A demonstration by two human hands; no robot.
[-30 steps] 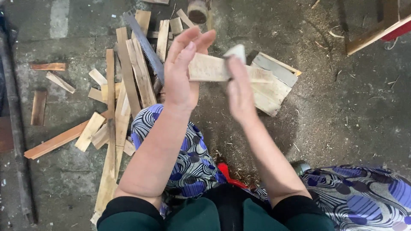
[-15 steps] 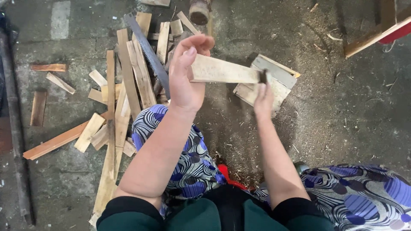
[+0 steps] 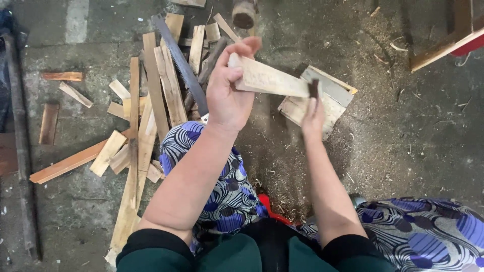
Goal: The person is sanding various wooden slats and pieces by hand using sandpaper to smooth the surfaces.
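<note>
Holding a flat wooden slat (image 3: 269,78) clear of the floor, the left hand (image 3: 227,98) is clamping one end, its grip wrapped around the wood with the thumb on top and the fingers curled beneath. The slat is running roughly level from that hand towards the right hand (image 3: 312,118), which is meeting the far end. The right grip is pinching a small dark object (image 3: 314,88) against the slat's end; it is probably a short blade or a nail, but the view is too poor to confirm.

Hazards arising from this position:

- The slat is being supported at one end only. Pressure from the right hand is acting against a long lever, so the wood is liable to twist or pivot out of the left grip.
- The right fingers are lying directly beside the dark object. A slip along the grain is likely to carry it into them.
- The work is being held above the person's knees and patterned skirt (image 3: 222,181), so a dropped piece or tool is likely to fall there.
- A saw blade (image 3: 181,65) is lying teeth-exposed among the scrap wood pile (image 3: 146,116), near the left forearm.
- The block of stacked boards (image 3: 327,100) on the concrete floor (image 3: 403,151) is sitting just below the right hand and is offering a steadier rest than mid-air.
</note>
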